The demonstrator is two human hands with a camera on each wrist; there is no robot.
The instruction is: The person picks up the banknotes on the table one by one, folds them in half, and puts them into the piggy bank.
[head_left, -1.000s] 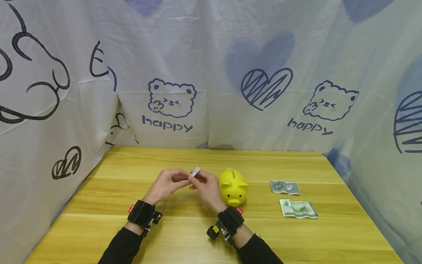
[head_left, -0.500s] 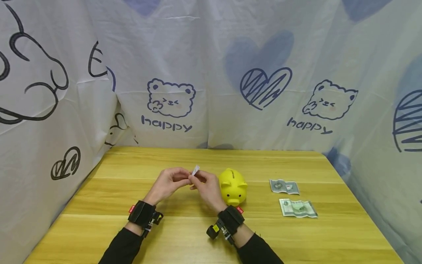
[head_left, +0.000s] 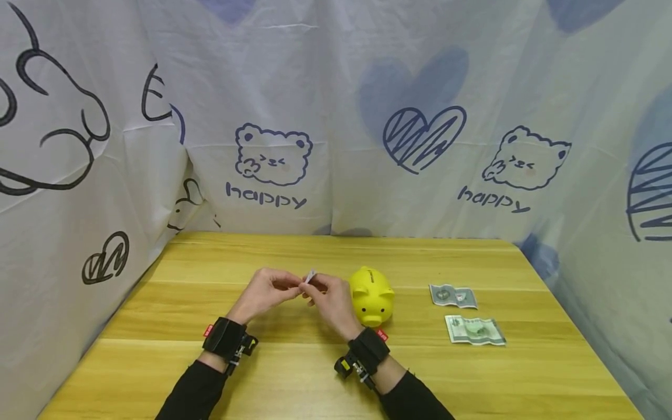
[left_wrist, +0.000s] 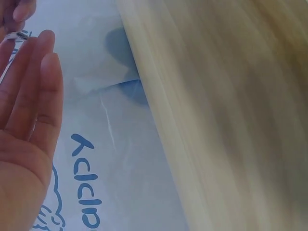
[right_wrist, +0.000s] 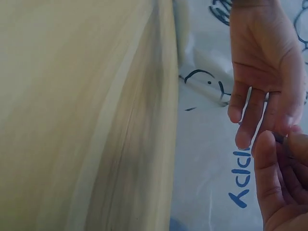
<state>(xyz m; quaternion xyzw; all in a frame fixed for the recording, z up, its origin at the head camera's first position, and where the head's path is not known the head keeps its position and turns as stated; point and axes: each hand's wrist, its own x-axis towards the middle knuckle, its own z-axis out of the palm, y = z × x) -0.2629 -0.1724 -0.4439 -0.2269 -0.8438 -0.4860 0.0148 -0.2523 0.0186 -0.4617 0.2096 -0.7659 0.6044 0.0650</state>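
In the head view, a small, narrow folded banknote (head_left: pixel 310 276) sticks up pale between the fingertips of both hands, above the table. The left hand (head_left: pixel 265 296) pinches it from the left, while the right hand (head_left: pixel 332 300) pinches it between thumb and fingers from the right. Only a short end shows; the rest is hidden by fingers. The left wrist view catches a bit of the printed banknote (left_wrist: pixel 20 35) at the fingertips. Just right of the right hand stands a yellow piggy bank (head_left: pixel 371 297), its slot on top and its face toward me.
Two creased banknotes lie flat at the right: a grey-green banknote (head_left: pixel 454 297) farther back and a green banknote (head_left: pixel 475 331) nearer. The wooden table (head_left: pixel 252 379) ends at a printed white curtain (head_left: pixel 346 192), which also hangs along both sides.
The banknote's visible end has become shorter between the fingertips, and the right fingers have shifted slightly. Piggy bank and loose banknotes stay where they were.
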